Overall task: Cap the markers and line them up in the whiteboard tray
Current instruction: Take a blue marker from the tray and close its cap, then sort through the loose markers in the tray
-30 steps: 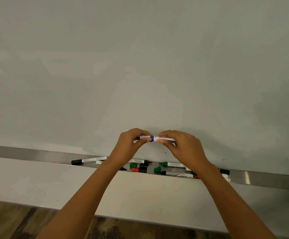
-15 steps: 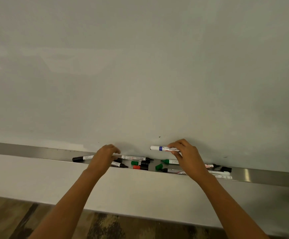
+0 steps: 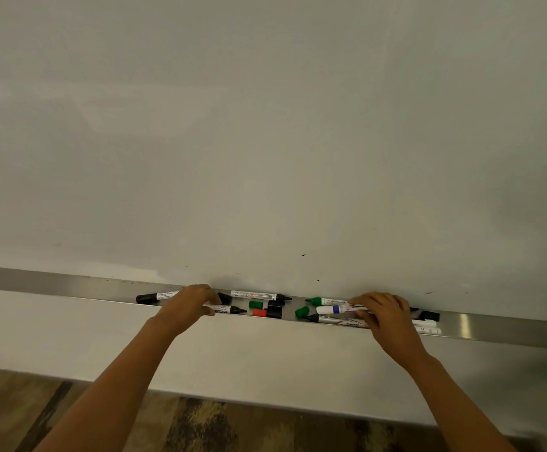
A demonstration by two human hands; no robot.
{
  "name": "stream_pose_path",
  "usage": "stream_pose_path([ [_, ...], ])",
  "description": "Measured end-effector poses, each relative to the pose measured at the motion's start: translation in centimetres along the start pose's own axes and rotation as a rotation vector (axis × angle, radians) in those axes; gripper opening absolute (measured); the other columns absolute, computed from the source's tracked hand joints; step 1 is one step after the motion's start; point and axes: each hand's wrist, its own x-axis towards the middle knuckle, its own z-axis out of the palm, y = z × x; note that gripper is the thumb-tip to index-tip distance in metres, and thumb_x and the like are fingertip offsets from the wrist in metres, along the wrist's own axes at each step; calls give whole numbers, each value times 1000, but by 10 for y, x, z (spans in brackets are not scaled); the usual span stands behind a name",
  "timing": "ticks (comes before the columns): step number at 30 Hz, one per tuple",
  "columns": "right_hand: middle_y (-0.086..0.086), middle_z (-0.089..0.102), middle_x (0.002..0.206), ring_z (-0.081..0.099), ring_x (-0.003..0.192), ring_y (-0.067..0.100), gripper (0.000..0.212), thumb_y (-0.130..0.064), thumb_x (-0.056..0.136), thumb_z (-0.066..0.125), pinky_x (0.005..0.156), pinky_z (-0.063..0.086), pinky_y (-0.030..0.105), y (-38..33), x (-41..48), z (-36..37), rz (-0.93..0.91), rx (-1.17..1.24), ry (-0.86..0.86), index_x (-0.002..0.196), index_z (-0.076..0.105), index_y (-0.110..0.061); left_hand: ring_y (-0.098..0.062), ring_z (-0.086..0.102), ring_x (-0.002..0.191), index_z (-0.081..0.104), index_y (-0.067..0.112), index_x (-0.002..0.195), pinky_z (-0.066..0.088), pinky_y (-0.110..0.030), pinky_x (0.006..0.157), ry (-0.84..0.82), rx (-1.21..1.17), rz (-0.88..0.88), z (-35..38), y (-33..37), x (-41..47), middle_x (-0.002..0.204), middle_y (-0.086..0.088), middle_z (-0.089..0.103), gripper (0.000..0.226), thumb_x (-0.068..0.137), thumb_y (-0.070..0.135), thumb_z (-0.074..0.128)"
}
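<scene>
the whiteboard tray (image 3: 53,283) runs as a metal strip along the bottom edge of the whiteboard (image 3: 265,125). the two hands are well apart, both down at the tray.

the left hand (image 3: 189,306) has its fingers curled round the barrel of a black-tipped marker (image 3: 229,310), whose uncapped tip points right.

the right hand (image 3: 384,313) pinches the blue-banded marker (image 3: 334,309) by its right end. that marker lies level and low in the tray, between a green-tipped marker (image 3: 326,301) behind it and a dark-tipped marker (image 3: 334,320) in front. whether it touches them cannot be told.

loose caps lie between the hands: a green cap (image 3: 256,304), a red cap (image 3: 259,313), a black cap (image 3: 274,313) touching the red one, and a second green cap (image 3: 301,311).

a capped black marker (image 3: 154,297) lies left of the left hand. another uncapped marker (image 3: 256,294) lies at the back of the tray.
</scene>
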Motion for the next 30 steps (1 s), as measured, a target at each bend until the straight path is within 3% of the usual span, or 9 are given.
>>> stream_pose_path([
  [11, -1, 66, 104, 57, 97, 22, 20, -14, 83, 65, 86, 36, 35, 5, -5, 5, 15, -36, -47, 100, 66, -24, -15, 52, 92, 65, 13, 107, 38, -21, 80, 5, -88, 21, 6, -4, 4, 109, -6, 60, 27, 80, 15, 68],
  [14, -3, 65, 102, 57, 95, 21, 17, -17, 83, 66, 82, 41, 36, 0, -3, 6, -31, -21, -51, 99, 66, -23, -18, 56, 96, 66, 14, 104, 42, -23, 82, 53, -111, 51, 8, 1, 3, 106, -4, 61, 21, 82, 17, 66],
  [17, 1, 68, 94, 60, 87, 24, 14, -8, 83, 64, 75, 46, 38, -5, 5, 4, -52, -41, 17, 93, 69, -16, -22, 59, 94, 68, 11, 96, 47, -32, 83, 133, -177, 75, 8, 17, 5, 101, -8, 63, 13, 84, 14, 64],
  [20, 5, 72, 81, 66, 76, 26, 21, -1, 66, 78, 67, 52, 38, -11, 15, -2, -105, -213, 34, 83, 72, -12, -20, 59, 89, 68, 9, 94, 47, -31, 80, 215, -217, 96, 12, 44, 12, 98, -9, 65, 12, 85, 14, 62],
  [23, -1, 72, 70, 67, 65, 20, 33, -13, 48, 90, 61, 54, 30, -15, 19, -4, -205, -408, -52, 75, 73, -18, -20, 60, 93, 67, 8, 98, 48, -31, 82, 212, -264, 142, 24, 79, 18, 101, -8, 66, 15, 86, 16, 61],
  [26, -5, 71, 63, 65, 60, 16, 34, -21, 42, 93, 58, 53, 26, -15, 22, -4, -233, -492, -120, 70, 73, -22, -22, 60, 97, 65, 8, 104, 49, -34, 85, 155, -238, 205, 39, 111, 24, 105, -9, 66, 21, 87, 19, 59],
  [30, -7, 69, 57, 63, 56, 13, 36, -13, 36, 93, 54, 52, 22, -17, 30, -4, -279, -600, -165, 64, 72, -24, -24, 58, 100, 62, 6, 110, 49, -36, 85, 132, -179, 225, 55, 136, 32, 110, -13, 64, 24, 89, 16, 54],
])
